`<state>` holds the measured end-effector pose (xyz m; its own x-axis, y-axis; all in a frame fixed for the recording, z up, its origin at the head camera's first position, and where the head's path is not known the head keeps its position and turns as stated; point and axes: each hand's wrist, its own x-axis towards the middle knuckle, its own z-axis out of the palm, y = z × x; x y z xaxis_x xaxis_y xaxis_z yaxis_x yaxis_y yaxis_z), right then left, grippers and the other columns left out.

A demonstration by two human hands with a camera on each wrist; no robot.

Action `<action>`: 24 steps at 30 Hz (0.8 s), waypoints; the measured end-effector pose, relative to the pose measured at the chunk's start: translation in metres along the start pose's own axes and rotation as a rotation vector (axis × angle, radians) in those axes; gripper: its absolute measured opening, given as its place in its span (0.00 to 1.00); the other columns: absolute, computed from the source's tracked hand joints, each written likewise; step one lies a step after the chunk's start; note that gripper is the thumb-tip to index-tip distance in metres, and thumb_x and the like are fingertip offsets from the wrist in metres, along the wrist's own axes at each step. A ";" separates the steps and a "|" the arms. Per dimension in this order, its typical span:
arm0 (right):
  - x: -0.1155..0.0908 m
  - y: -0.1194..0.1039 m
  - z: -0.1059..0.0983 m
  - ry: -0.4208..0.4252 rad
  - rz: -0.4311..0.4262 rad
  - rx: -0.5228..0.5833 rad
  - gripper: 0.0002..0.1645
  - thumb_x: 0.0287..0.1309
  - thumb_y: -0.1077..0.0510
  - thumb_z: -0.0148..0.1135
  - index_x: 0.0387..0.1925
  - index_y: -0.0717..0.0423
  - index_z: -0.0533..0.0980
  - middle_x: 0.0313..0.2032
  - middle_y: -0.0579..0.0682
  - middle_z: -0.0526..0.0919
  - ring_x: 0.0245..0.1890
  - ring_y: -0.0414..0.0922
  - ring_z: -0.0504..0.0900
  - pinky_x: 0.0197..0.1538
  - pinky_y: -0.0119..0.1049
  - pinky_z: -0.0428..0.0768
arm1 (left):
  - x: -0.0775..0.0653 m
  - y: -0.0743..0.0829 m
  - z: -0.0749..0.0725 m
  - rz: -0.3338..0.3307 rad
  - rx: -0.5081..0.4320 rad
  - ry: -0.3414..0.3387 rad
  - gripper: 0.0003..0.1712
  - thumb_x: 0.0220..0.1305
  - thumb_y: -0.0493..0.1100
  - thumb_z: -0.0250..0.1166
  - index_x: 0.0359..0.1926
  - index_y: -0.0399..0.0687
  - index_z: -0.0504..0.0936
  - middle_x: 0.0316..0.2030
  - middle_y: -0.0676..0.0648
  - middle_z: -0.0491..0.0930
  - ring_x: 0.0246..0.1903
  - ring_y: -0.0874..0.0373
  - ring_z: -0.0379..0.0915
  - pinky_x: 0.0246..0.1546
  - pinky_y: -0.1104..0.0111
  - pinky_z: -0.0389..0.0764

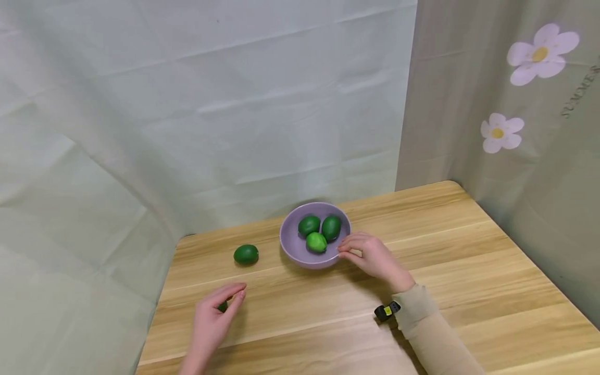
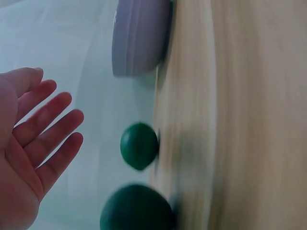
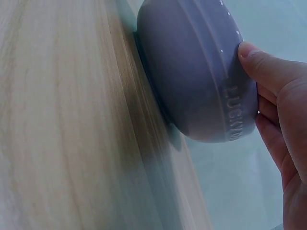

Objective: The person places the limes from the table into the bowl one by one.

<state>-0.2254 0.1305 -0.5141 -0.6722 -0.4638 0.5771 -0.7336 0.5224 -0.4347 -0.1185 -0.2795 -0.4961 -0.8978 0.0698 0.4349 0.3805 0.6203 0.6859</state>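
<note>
A purple bowl [image 1: 292,250] stands on the table with two dark green, lime-like fruits [image 1: 309,225] and one brighter green lime [image 1: 316,242] inside. My right hand [image 1: 372,256] pinches the bowl's right rim; in the right wrist view the thumb [image 3: 261,64] presses on the outer wall near the rim. My left hand [image 1: 213,315] hovers over the table's left part, fingers extended and holding nothing. Partly hidden behind it is a dark green fruit [image 1: 222,307], larger and nearer in the left wrist view. Another dark green fruit [image 1: 246,254] lies left of the bowl.
The wooden table [image 1: 300,333] meets a pale curtain [image 1: 281,104] at its back edge and left side. A grey curtain with flowers [image 1: 469,78] hangs on the right. A small black device [image 1: 387,311] sits at the right wrist, by the sleeve cuff.
</note>
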 end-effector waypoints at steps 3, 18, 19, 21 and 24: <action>0.000 -0.001 0.001 -0.006 0.021 0.009 0.08 0.57 0.54 0.73 0.38 0.51 0.87 0.42 0.40 0.87 0.48 0.40 0.83 0.61 0.41 0.79 | -0.008 -0.006 -0.010 -0.066 0.006 0.039 0.10 0.64 0.42 0.70 0.46 0.57 0.89 0.48 0.56 0.85 0.47 0.67 0.80 0.44 0.80 0.81; 0.001 0.000 0.003 -0.001 0.054 0.033 0.08 0.57 0.54 0.73 0.38 0.52 0.88 0.42 0.39 0.87 0.48 0.40 0.83 0.61 0.41 0.79 | -0.030 -0.030 -0.036 -0.236 0.216 0.101 0.17 0.63 0.46 0.71 0.52 0.50 0.86 0.54 0.53 0.81 0.53 0.62 0.75 0.43 0.82 0.76; 0.001 0.000 0.003 -0.001 0.055 0.036 0.08 0.57 0.54 0.73 0.38 0.51 0.88 0.42 0.39 0.87 0.48 0.39 0.83 0.61 0.41 0.79 | -0.030 -0.031 -0.036 -0.245 0.234 0.092 0.19 0.63 0.46 0.72 0.54 0.49 0.85 0.55 0.51 0.80 0.55 0.58 0.74 0.44 0.81 0.75; 0.000 0.000 0.003 0.004 0.053 0.039 0.08 0.56 0.55 0.74 0.38 0.51 0.88 0.41 0.39 0.87 0.48 0.39 0.83 0.60 0.41 0.79 | -0.030 -0.032 -0.038 -0.255 0.259 0.067 0.23 0.63 0.47 0.72 0.58 0.47 0.83 0.58 0.47 0.78 0.57 0.51 0.72 0.47 0.75 0.75; 0.000 0.000 0.003 0.010 0.051 0.038 0.08 0.56 0.55 0.74 0.37 0.51 0.88 0.41 0.38 0.87 0.47 0.39 0.82 0.60 0.41 0.79 | -0.031 -0.032 -0.039 -0.263 0.260 0.021 0.29 0.63 0.49 0.72 0.62 0.43 0.78 0.60 0.41 0.74 0.60 0.43 0.69 0.52 0.60 0.77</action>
<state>-0.2254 0.1285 -0.5161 -0.7081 -0.4298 0.5602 -0.7016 0.5180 -0.4894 -0.0943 -0.3322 -0.5084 -0.9516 -0.1326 0.2773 0.0659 0.7932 0.6054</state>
